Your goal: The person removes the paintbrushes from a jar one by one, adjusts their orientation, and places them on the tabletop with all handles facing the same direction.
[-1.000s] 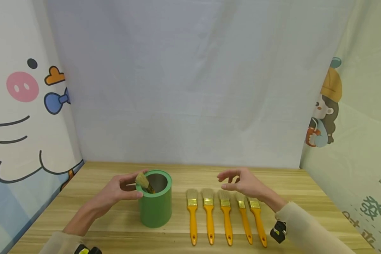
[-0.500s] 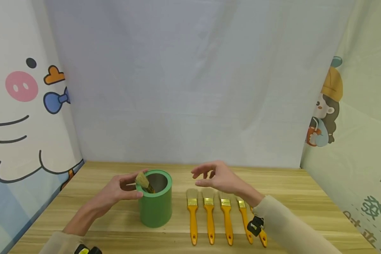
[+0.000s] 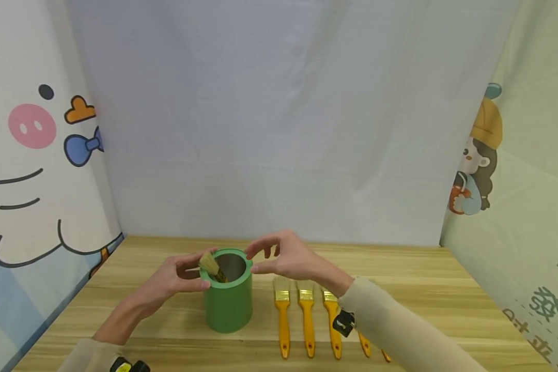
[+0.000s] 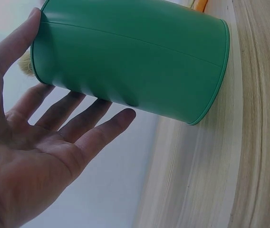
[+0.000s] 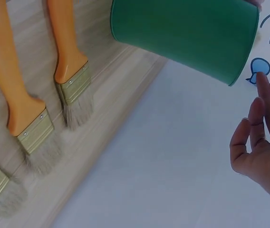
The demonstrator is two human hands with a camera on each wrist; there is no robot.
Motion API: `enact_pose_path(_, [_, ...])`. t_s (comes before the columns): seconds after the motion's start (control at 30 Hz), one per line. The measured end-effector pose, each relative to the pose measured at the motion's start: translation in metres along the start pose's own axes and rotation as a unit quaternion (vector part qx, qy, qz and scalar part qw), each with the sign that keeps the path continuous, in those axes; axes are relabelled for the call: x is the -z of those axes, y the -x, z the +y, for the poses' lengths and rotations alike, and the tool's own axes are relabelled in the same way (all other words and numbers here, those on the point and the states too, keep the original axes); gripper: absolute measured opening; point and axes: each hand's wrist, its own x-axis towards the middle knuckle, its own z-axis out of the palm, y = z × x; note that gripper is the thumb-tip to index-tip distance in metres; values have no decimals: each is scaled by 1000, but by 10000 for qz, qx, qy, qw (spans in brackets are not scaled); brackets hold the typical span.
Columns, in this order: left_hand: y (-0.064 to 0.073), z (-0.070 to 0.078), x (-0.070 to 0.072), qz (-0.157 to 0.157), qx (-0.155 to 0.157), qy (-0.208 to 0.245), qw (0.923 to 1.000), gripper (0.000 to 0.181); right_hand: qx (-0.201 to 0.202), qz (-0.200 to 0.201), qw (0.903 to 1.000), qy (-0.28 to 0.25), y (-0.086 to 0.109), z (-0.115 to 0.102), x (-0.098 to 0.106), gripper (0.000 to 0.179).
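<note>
A green can (image 3: pixel 229 310) stands upright on the wooden table. One paintbrush (image 3: pixel 209 264) leans inside it, bristles up over the left rim, its handle hidden by the can wall. My left hand (image 3: pixel 172 279) holds the can from the left, thumb at the near rim and fingers along the far side. In the left wrist view those fingers (image 4: pixel 101 130) spread along the green wall. Bare of any object, my right hand (image 3: pixel 288 256) hovers at the can's right rim, fingers loosely bent. The right wrist view shows a gap between this hand (image 5: pixel 268 152) and the can.
Several yellow-handled paintbrushes lie in a row right of the can, bristles away from me, including a left one (image 3: pixel 283 320) and a middle one (image 3: pixel 307 320). My right sleeve (image 3: pixel 390 320) covers part of the rightmost ones. A pale cloth (image 3: pixel 279 129) hangs behind the table (image 3: pixel 423 289).
My right hand has moved left from above the right-hand paintbrushes to the can's right rim. My left hand, the can and the brush in it have stayed in place.
</note>
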Motion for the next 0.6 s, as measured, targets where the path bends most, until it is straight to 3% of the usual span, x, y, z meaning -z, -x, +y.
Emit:
enact_pose_path(0.43, [0, 1, 1, -45, 136, -52, 9999, 75, 337, -290, 9990, 102, -29, -10, -28, 30])
enact_pose_path(0.6, [0, 0, 1, -15, 131, -19, 9999, 74, 291, -283, 9991, 101, -35, -10, -35, 32])
